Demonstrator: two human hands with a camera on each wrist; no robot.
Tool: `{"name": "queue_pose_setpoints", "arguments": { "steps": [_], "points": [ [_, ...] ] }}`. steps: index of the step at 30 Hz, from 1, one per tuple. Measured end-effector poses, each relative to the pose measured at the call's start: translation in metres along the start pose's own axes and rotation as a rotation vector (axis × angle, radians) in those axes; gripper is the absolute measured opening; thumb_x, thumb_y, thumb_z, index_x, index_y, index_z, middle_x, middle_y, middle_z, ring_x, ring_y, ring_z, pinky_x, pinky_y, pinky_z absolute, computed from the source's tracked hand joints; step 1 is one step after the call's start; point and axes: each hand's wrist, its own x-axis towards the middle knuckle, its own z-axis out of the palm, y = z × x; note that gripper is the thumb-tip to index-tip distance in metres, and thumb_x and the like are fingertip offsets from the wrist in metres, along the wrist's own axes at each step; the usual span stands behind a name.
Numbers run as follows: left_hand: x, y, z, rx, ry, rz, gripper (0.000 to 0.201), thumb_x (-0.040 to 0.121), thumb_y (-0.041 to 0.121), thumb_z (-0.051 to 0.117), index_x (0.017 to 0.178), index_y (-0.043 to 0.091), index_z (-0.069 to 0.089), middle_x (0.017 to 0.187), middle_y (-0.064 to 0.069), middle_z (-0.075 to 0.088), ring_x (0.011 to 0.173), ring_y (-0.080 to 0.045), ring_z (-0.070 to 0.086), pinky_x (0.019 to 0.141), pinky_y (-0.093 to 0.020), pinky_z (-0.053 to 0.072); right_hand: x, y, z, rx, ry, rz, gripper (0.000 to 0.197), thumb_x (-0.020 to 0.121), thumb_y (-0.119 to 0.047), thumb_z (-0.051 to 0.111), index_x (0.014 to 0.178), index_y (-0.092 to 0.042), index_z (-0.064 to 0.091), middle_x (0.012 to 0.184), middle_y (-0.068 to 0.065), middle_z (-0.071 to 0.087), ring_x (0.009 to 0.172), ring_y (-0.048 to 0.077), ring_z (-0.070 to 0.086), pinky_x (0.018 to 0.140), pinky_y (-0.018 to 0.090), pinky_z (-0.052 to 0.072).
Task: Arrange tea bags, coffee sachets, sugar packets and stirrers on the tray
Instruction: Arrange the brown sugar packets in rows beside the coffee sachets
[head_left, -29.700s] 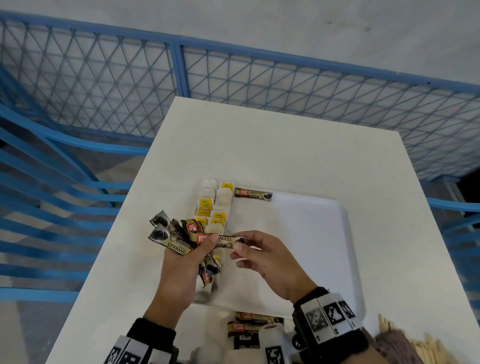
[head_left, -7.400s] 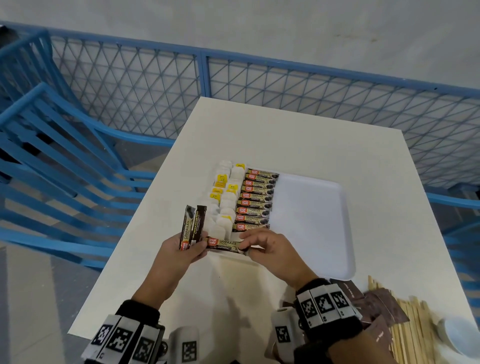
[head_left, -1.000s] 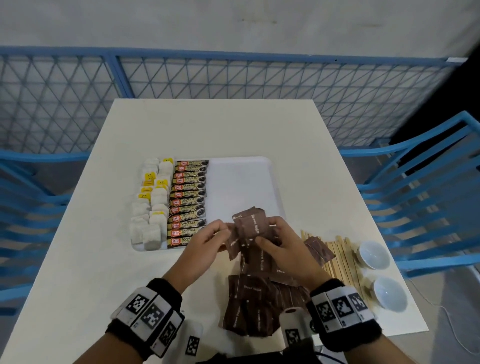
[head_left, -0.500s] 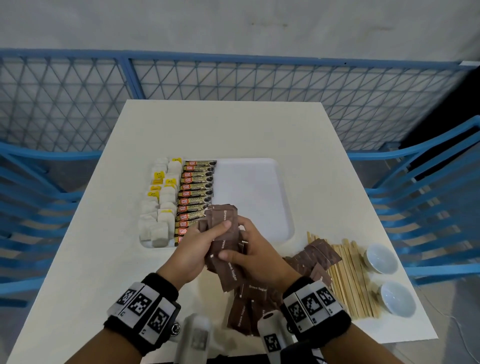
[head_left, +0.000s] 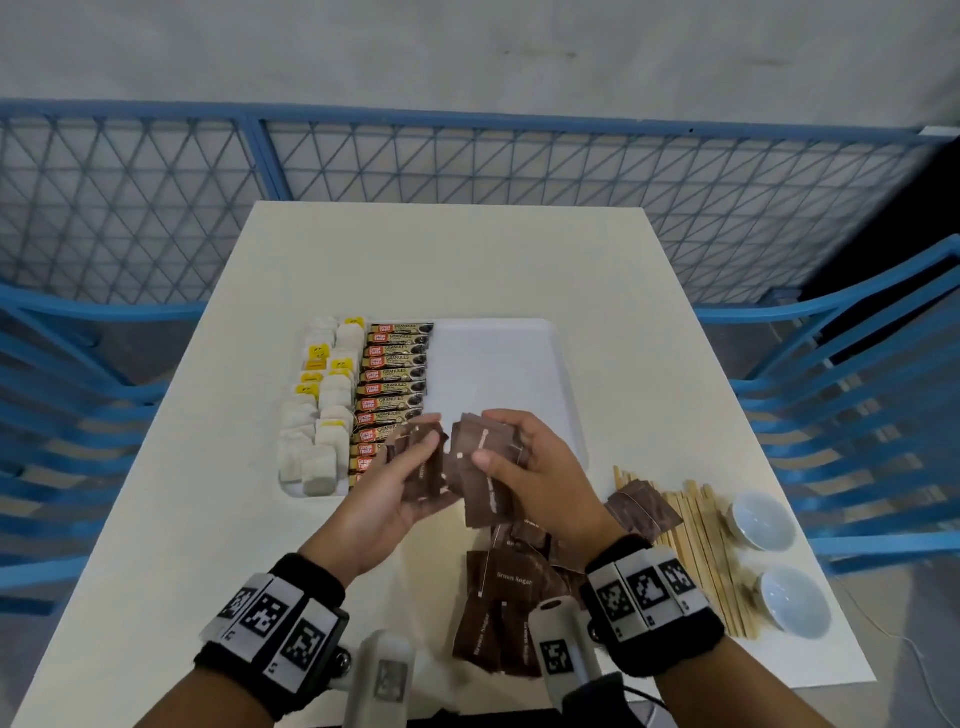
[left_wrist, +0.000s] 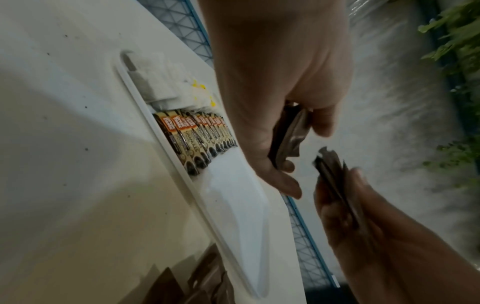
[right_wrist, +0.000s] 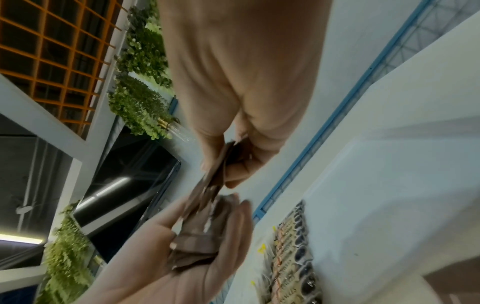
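A white tray (head_left: 498, 364) holds a column of tea bags (head_left: 322, 415) on its left and a row of coffee sachets (head_left: 395, 384) beside them. Just above the tray's near edge, my left hand (head_left: 415, 470) lies palm up and grips a small stack of brown sugar packets (head_left: 423, 457) under its thumb. My right hand (head_left: 493, 441) pinches a second fan of brown sugar packets (head_left: 485, 483) right beside it. A small gap separates the two bundles, as the left wrist view shows edge-on (left_wrist: 288, 133). More sugar packets (head_left: 511, 597) lie piled near the front edge. Wooden stirrers (head_left: 701, 545) lie to the right.
Two small white bowls (head_left: 761, 519) (head_left: 795, 600) stand at the table's right front corner, past the stirrers. The tray's right half is bare. Blue chairs flank the table, and a blue mesh fence (head_left: 467, 166) runs behind it.
Half a second ago both hands held one bunch of sugar packets together. Now the bunch is split into two bundles, one in each hand, slightly apart.
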Motion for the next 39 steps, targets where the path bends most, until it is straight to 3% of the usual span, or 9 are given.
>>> {"name": "queue_pose_setpoints", "arguments": {
  "steps": [4,10,14,18,20,22,24,32,39],
  "points": [
    [-0.003,-0.002,0.010,0.061,-0.138,-0.095,0.056,0.077,0.050,0.047,0.121,0.016,0.057,0.115,-0.010,0.068,0.105,-0.025,0.066,0.084,-0.039,0.057,0.009,-0.001,0.012,-0.155,0.051,-0.119,0.032,0.082,-0.014,0.069,0.108,-0.028,0.057,0.103,-0.005,0.066,0.092,0.010,0.065,0.083,0.026,0.054],
    [-0.006,-0.004,0.005,0.122,-0.191,-0.128,0.027,0.080,0.009,0.062,0.107,0.010,0.063,0.099,-0.010,0.072,0.087,-0.020,0.070,0.072,-0.031,0.058,0.008,0.016,0.015,-0.633,0.140,-0.392,0.032,0.087,-0.031,0.055,0.112,-0.014,0.067,0.098,0.001,0.062,0.093,0.011,0.045,0.083,0.006,0.032],
    [-0.006,-0.010,-0.007,0.281,-0.097,-0.132,0.031,0.078,-0.005,0.066,0.105,0.011,0.063,0.085,-0.005,0.070,0.072,-0.013,0.068,0.064,-0.028,0.056,-0.003,0.028,0.004,-0.751,0.010,-0.273,0.038,0.096,-0.040,0.042,0.122,-0.021,0.060,0.103,-0.004,0.045,0.099,0.012,0.038,0.087,0.005,0.029],
    [-0.011,-0.012,-0.028,0.292,0.002,-0.132,0.024,0.084,-0.006,0.054,0.098,0.010,0.066,0.084,-0.005,0.073,0.069,-0.013,0.068,0.059,-0.023,0.055,-0.027,0.041,-0.017,-0.960,-0.184,-0.280,0.067,0.087,-0.067,0.028,0.134,-0.022,0.045,0.120,-0.001,0.047,0.110,0.011,0.039,0.100,0.034,0.041],
    [-0.013,-0.011,-0.037,0.309,0.039,-0.136,0.024,0.086,-0.006,0.051,0.099,0.009,0.065,0.086,-0.006,0.074,0.073,-0.018,0.070,0.060,-0.024,0.054,-0.038,0.046,-0.025,-1.171,-0.493,-0.225,0.080,0.078,-0.066,0.052,0.144,-0.032,0.023,0.143,0.002,0.031,0.133,0.016,0.023,0.116,0.049,0.020],
    [-0.014,-0.012,-0.043,0.360,0.066,-0.142,0.024,0.087,-0.005,0.051,0.100,0.009,0.065,0.089,-0.005,0.074,0.077,-0.020,0.070,0.066,-0.027,0.054,-0.046,0.054,-0.031,-1.366,-0.776,-0.207,0.111,0.065,-0.064,0.069,0.144,-0.045,-0.007,0.155,0.004,0.007,0.141,0.024,-0.004,0.112,0.052,-0.007],
    [-0.013,-0.015,-0.045,0.387,0.090,-0.148,0.023,0.087,-0.004,0.052,0.100,0.009,0.064,0.090,-0.004,0.074,0.078,-0.020,0.069,0.069,-0.028,0.053,-0.047,0.066,-0.032,-1.487,-0.866,-0.274,0.126,0.058,-0.061,0.076,0.138,-0.050,-0.020,0.157,0.010,-0.002,0.140,0.033,-0.012,0.107,0.058,-0.013],
    [-0.015,-0.021,-0.042,0.440,0.077,-0.166,0.024,0.087,-0.002,0.053,0.107,0.007,0.062,0.094,-0.006,0.072,0.080,-0.019,0.068,0.072,-0.030,0.053,-0.031,0.058,-0.027,-1.540,-0.795,-0.263,0.057,0.086,-0.030,0.060,0.138,-0.028,0.037,0.147,0.004,0.029,0.135,0.029,0.022,0.110,0.054,0.026],
    [-0.017,-0.021,-0.038,0.423,0.018,-0.167,0.032,0.086,-0.005,0.054,0.116,0.003,0.057,0.096,-0.008,0.071,0.075,-0.016,0.069,0.068,-0.027,0.055,-0.021,0.053,-0.019,-1.354,-0.746,-0.144,0.042,0.086,-0.010,0.059,0.126,-0.018,0.051,0.132,0.004,0.039,0.121,0.021,0.034,0.106,0.035,0.034]
  ]
}}
